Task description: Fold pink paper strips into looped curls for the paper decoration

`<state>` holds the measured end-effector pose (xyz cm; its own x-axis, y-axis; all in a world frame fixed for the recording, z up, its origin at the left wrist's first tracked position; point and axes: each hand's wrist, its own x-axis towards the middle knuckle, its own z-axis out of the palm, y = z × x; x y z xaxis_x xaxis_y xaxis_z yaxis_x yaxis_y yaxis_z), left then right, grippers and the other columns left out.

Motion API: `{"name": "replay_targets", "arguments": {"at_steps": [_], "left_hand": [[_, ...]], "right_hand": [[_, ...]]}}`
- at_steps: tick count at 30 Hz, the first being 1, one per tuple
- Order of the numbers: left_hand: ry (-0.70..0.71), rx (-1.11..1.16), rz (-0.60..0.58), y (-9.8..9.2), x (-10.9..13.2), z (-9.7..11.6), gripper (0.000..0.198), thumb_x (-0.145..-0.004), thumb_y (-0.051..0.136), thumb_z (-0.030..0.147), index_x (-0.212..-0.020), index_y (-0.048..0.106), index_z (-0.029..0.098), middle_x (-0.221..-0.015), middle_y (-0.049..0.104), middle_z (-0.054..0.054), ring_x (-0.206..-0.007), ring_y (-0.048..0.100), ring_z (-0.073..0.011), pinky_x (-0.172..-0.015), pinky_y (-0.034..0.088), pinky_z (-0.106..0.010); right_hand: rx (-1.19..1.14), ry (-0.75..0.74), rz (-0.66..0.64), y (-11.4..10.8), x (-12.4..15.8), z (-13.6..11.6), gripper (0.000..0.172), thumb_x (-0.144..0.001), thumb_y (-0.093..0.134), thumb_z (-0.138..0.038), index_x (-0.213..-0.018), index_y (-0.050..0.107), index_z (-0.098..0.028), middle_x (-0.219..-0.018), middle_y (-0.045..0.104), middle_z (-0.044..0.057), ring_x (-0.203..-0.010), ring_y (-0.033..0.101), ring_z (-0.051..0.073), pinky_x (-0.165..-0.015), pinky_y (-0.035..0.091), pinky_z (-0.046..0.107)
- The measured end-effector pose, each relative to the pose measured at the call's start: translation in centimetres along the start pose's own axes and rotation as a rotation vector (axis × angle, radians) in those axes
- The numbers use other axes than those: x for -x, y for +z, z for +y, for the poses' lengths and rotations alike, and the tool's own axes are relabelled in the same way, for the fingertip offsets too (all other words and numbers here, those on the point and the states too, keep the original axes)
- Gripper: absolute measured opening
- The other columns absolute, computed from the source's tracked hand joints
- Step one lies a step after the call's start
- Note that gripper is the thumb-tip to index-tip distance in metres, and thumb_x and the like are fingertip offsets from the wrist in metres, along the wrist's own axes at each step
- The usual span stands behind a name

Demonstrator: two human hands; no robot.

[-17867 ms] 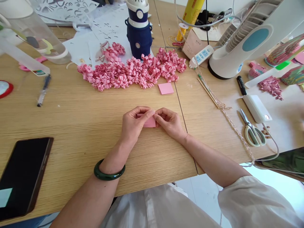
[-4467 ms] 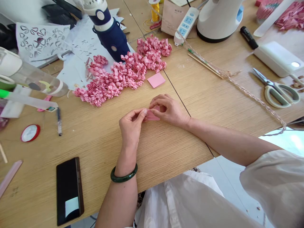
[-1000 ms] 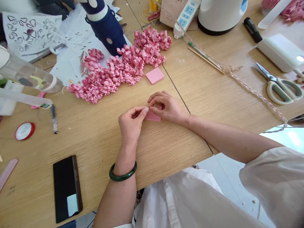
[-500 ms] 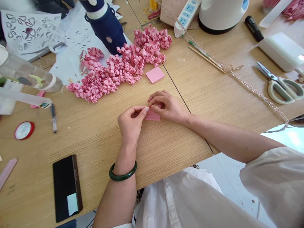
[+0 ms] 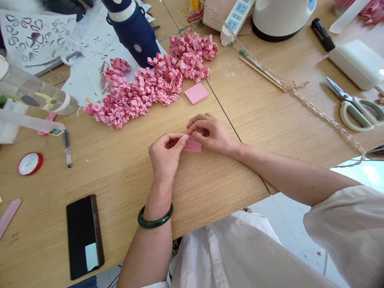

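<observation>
A left hand (image 5: 164,157) pinches a pink paper slip (image 5: 194,147) between thumb and forefinger — barely shifted in half a second, suggesting unfinished handwork — as the right hand (image 5: 214,135) curls alongside, its pinch unclear; looped pink paper clusters (image 5: 144,86) lie beyond the grip.

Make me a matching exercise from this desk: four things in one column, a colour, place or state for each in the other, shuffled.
1. bangle
2. scissors
3. phone
4. left hand

A. black screen, lying flat
B. pinching pink paper
C. glossy dark green
D. pale handles, at the picture's right

Pairs: 1-C, 2-D, 3-A, 4-B
</observation>
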<state>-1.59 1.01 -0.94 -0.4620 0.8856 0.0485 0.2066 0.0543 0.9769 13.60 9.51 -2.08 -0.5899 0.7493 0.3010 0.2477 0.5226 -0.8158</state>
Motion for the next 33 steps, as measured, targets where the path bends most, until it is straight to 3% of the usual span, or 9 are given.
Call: {"name": "replay_targets", "arguments": {"at_steps": [33], "left_hand": [[0.018,-0.024,0.002,-0.04,-0.12,-0.18,0.014,-0.072,0.083,0.029,-0.075,0.076,0.018,-0.075,0.075,0.0,-0.068,0.067,-0.0122,-0.068,0.056,-0.024]], "right_hand": [[-0.006,-0.084,-0.003,0.25,0.03,0.48,0.01,-0.086,0.062,-0.02,-0.086,0.071,-0.018,-0.111,0.073,0.008,-0.1,0.059,0.021,-0.088,0.05,0.037]]}}
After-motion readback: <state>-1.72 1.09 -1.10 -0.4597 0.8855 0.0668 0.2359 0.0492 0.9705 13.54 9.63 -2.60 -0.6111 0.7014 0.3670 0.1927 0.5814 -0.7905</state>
